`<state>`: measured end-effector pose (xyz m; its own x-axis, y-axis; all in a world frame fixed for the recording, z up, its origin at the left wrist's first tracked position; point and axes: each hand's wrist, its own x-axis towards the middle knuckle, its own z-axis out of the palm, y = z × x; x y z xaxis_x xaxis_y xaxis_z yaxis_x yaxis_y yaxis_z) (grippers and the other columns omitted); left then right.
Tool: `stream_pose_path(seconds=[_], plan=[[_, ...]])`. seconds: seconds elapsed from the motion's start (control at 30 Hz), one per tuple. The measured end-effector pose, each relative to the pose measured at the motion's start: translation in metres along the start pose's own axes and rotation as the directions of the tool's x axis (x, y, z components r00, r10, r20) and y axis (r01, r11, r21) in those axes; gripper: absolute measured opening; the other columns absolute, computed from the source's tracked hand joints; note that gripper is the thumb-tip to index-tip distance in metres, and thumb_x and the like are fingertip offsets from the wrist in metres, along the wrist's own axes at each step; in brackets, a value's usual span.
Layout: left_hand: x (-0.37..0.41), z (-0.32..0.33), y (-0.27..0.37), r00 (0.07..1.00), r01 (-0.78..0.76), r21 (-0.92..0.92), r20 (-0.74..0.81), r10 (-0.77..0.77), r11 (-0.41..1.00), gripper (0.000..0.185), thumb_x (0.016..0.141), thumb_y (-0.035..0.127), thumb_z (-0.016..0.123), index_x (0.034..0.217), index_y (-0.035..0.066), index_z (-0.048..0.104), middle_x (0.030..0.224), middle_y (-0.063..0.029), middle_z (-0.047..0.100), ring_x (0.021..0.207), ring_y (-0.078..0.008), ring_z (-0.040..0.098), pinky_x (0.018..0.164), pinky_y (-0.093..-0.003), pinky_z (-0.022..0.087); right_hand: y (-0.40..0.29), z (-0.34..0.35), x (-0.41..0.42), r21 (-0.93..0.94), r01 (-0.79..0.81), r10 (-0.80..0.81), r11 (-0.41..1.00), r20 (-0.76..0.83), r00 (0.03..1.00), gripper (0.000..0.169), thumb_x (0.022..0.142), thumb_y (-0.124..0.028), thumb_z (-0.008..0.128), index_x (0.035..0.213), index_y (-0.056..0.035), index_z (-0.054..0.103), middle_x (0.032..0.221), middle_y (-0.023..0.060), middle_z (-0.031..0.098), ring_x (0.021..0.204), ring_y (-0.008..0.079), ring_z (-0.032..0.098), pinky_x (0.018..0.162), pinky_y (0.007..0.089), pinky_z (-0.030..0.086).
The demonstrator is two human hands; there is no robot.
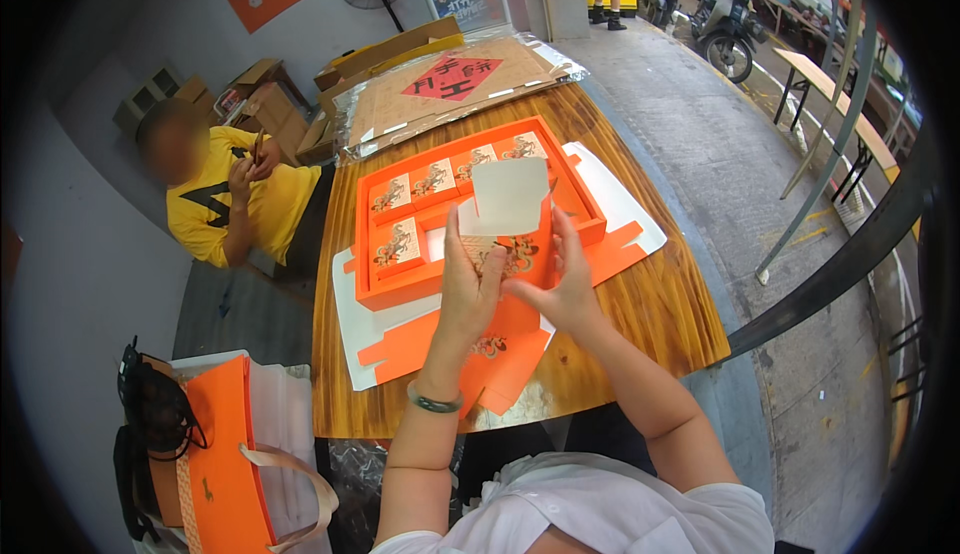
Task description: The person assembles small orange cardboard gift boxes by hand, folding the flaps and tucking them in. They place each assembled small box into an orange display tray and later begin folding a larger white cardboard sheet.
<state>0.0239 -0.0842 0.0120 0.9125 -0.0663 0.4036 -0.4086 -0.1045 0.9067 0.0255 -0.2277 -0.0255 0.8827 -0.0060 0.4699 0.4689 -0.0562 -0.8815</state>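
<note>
Between my left hand and my right hand is a small orange carton with a printed gold and dark pattern. Its pale flaps stand up at the far end. Both hands grip its sides. Behind it lies an orange tray box holding several small patterned boxes in compartments; one compartment beside the near-left box shows a pale bottom. Flat orange cardboard pieces with a similar pattern lie under and in front of my hands. A white-and-orange cardboard sheet extends beneath the tray.
On the wooden table, flattened cardboard with a red sign lies beyond the tray. A person in a yellow shirt is at the left. An orange gift bag stands at the lower left, and a metal post at the right.
</note>
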Motion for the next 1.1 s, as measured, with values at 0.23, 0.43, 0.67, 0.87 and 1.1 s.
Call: stream_pose_path(seconds=[0.23,0.43,0.67,0.87,1.1], plan=[[-0.002,-0.015,-0.023,0.997,-0.043,-0.223,-0.069,0.028,0.974,0.071,0.098,0.018,0.053,0.150,0.000,0.008,0.134,-0.0150,0.047,0.108,-0.0182,0.058,0.087,-0.0296,0.051,-0.015,-0.004,0.002,0.201,-0.173,0.152,0.964,0.116,0.982,0.042,0.090,-0.010,0.064,0.128,0.0022,0.049,0.114,0.0112,0.064,0.102,0.0156,0.061,0.089,0.0313,0.048],[-0.010,-0.033,-0.020,0.979,0.162,-0.255,-0.080,-0.188,0.953,0.018,0.090,0.012,0.067,0.103,-0.001,0.066,0.096,-0.0046,0.069,0.086,-0.0108,0.064,0.078,-0.0253,0.052,-0.021,-0.014,0.003,0.098,-0.207,0.169,0.973,0.301,0.938,0.022,0.097,-0.017,0.057,0.109,0.0008,0.063,0.093,0.0047,0.069,0.086,0.0100,0.061,0.078,0.0281,0.049],[-0.015,-0.008,-0.011,0.970,0.200,-0.237,-0.088,-0.226,0.951,0.023,0.092,0.021,0.067,0.100,-0.001,0.067,0.091,-0.0014,0.069,0.082,-0.0066,0.059,0.071,-0.0249,0.049,0.011,-0.015,0.010,-0.048,-0.148,0.142,0.988,-0.118,0.983,0.044,0.099,-0.034,0.053,0.077,0.0035,0.058,0.060,0.0016,0.049,0.059,0.0074,0.041,0.052,0.0297,0.038],[-0.018,-0.013,-0.015,0.981,0.186,-0.004,-0.051,-0.186,0.982,0.030,0.094,0.027,0.064,0.104,-0.001,0.065,0.090,-0.0026,0.069,0.083,-0.0076,0.060,0.073,-0.0259,0.050,0.008,-0.020,0.012,0.044,-0.137,0.140,0.990,-0.072,0.987,0.034,0.099,-0.032,0.054,0.092,0.0001,0.064,0.080,0.0004,0.063,0.072,0.0064,0.054,0.064,0.0247,0.043],[-0.018,-0.018,-0.007,0.908,0.401,-0.035,0.149,-0.392,0.915,0.035,0.097,0.034,0.058,0.096,0.000,0.067,0.068,0.0002,0.061,0.052,-0.0067,0.050,0.051,-0.0240,0.045,0.002,-0.024,0.016,0.097,-0.150,0.164,0.984,-0.157,0.974,0.039,0.100,-0.036,0.051,0.099,0.0010,0.064,0.084,0.0035,0.067,0.076,0.0074,0.057,0.068,0.0261,0.046]])
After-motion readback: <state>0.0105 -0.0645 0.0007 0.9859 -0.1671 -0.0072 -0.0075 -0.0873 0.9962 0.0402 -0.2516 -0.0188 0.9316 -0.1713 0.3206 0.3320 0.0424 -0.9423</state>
